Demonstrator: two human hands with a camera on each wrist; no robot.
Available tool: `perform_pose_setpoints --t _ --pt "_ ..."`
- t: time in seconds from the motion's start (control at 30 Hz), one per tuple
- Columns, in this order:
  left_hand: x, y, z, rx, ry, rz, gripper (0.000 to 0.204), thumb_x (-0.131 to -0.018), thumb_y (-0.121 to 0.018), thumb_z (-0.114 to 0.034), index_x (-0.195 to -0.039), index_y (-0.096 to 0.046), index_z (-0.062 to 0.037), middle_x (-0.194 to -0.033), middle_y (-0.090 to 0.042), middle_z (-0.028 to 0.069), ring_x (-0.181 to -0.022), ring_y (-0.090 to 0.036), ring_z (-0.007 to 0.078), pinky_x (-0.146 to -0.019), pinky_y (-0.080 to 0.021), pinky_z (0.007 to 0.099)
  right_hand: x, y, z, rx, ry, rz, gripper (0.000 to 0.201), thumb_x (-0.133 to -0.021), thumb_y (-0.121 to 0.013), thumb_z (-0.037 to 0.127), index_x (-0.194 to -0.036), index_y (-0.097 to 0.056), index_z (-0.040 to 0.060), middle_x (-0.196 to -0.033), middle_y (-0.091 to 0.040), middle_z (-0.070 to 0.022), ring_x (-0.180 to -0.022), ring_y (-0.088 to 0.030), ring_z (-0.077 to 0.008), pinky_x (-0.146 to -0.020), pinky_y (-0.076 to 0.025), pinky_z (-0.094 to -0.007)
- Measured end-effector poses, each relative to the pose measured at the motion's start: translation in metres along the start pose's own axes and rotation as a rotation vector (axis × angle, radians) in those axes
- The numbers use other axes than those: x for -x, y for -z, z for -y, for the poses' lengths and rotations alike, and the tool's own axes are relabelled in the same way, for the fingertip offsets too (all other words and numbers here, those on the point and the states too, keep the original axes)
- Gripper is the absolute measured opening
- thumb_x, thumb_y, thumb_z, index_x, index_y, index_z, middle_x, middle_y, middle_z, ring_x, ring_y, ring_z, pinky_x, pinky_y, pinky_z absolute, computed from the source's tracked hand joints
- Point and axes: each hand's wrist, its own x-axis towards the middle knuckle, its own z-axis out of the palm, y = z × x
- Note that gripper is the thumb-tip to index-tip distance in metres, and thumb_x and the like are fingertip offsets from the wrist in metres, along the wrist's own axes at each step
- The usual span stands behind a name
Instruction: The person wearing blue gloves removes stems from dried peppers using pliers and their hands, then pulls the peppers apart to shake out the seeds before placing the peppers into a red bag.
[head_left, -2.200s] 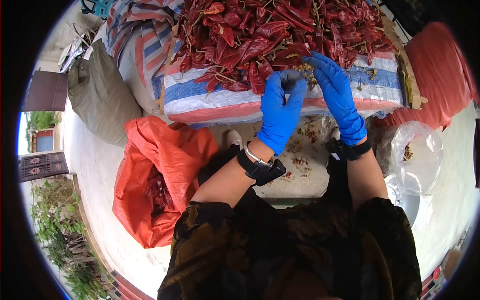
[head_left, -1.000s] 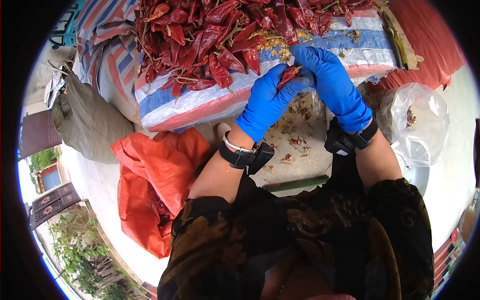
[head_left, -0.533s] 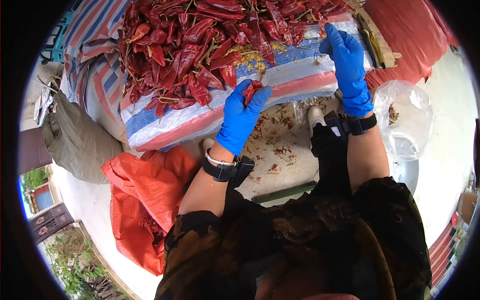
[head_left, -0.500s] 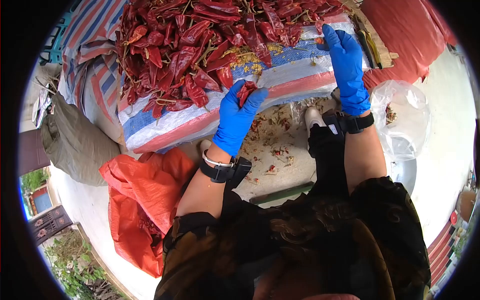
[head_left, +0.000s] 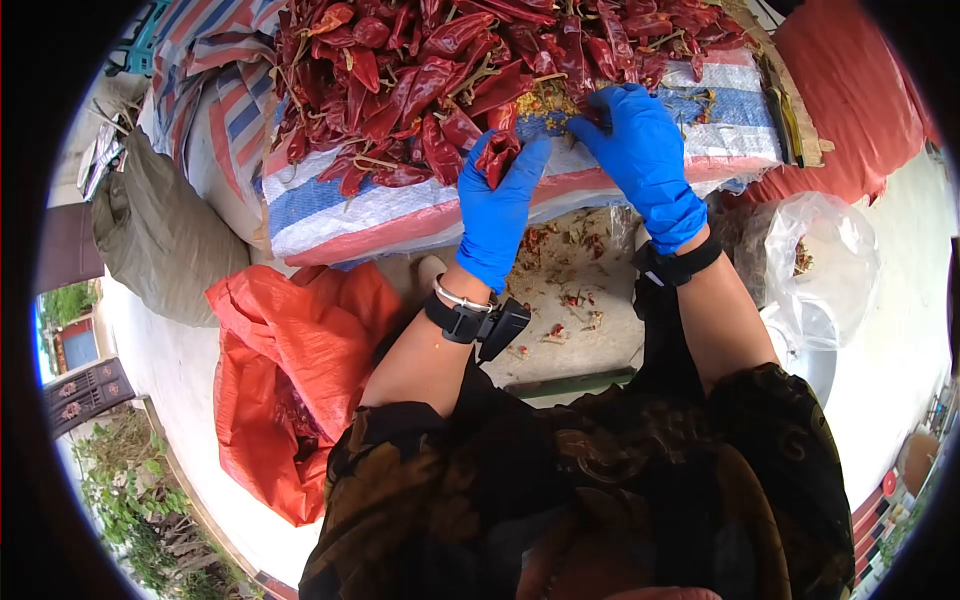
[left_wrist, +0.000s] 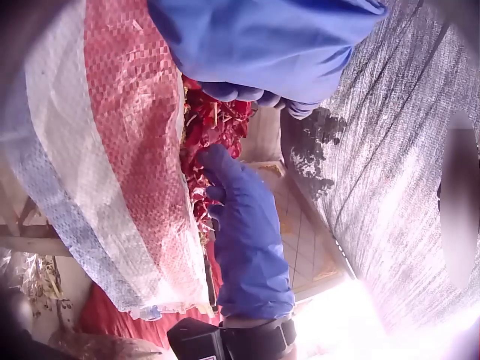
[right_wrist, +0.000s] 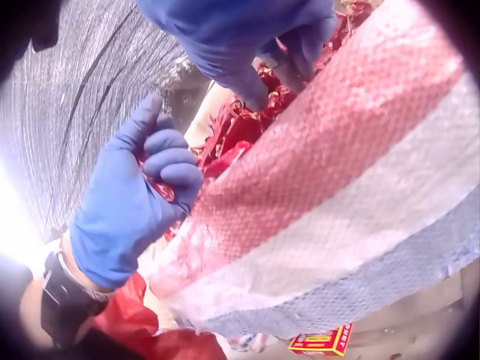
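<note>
A heap of dried red chilies [head_left: 400,70] lies on a striped woven sheet [head_left: 350,225]. Just in front of the heap the blue-gloved left hand [head_left: 495,205] holds red chili [head_left: 497,158] between thumb and curled fingers; the right wrist view also shows the left hand [right_wrist: 131,195] curled round red pieces. The gloved right hand [head_left: 640,155] reaches to the heap's front edge beside yellow seeds [head_left: 545,105], its fingers bent downward. In the right wrist view the right hand's fingers [right_wrist: 289,67] are at the chilies; whether they pinch one is hidden.
An open red sack [head_left: 290,370] with chilies inside stands at the left, below a grey-green sack [head_left: 165,235]. At the right are a large red sack [head_left: 850,100] and a clear plastic bag [head_left: 825,265]. Stems and scraps [head_left: 570,290] litter the floor between the feet.
The right hand has moved left and down from the sheet's right part to the heap's front edge, nearer the left hand. The left hand keeps its hold on the chili.
</note>
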Motion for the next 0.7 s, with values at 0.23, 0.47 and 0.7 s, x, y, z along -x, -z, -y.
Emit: perform_pose_setpoints --t 0.23,0.47,0.7 --pt "-0.001 -0.001 -0.016 0.018 0.082 0.068 0.010 -0.082 -0.062 -0.017 -0.084 -0.059 -0.0071 -0.064 -0.052 -0.0027 -0.054 -0.043 0.0054 -0.048 -0.033 0.0208 -0.004 -0.003 -0.007 -0.066 -0.156 0.059 0.017 -0.073 -0.061 0.018 -0.085 -0.060 0.0067 -0.081 -0.061 -0.0132 -0.073 -0.058 -0.0284 -0.064 -0.047 -0.0355" --pt "-0.005 0.003 -0.019 0.058 0.192 0.107 0.015 -0.082 -0.062 -0.013 -0.095 -0.060 -0.0050 -0.073 -0.061 0.0020 -0.057 -0.053 0.0085 -0.051 -0.043 0.0215 -0.007 0.030 0.005 -0.932 -0.472 0.167 0.021 -0.079 -0.055 0.007 -0.099 -0.059 0.0030 -0.079 -0.059 -0.0022 -0.068 -0.050 -0.0084 -0.064 -0.042 -0.0223" --pt "-0.009 -0.002 -0.015 0.038 0.218 0.133 0.021 -0.087 -0.055 -0.018 -0.097 -0.060 -0.0002 -0.082 -0.064 0.0079 -0.064 -0.058 0.0130 -0.059 -0.046 0.0243 -0.001 0.038 0.008 -1.195 -0.500 0.055 0.021 -0.082 -0.054 0.006 -0.101 -0.060 0.0042 -0.082 -0.059 0.0008 -0.069 -0.049 -0.0064 -0.064 -0.042 -0.0215"
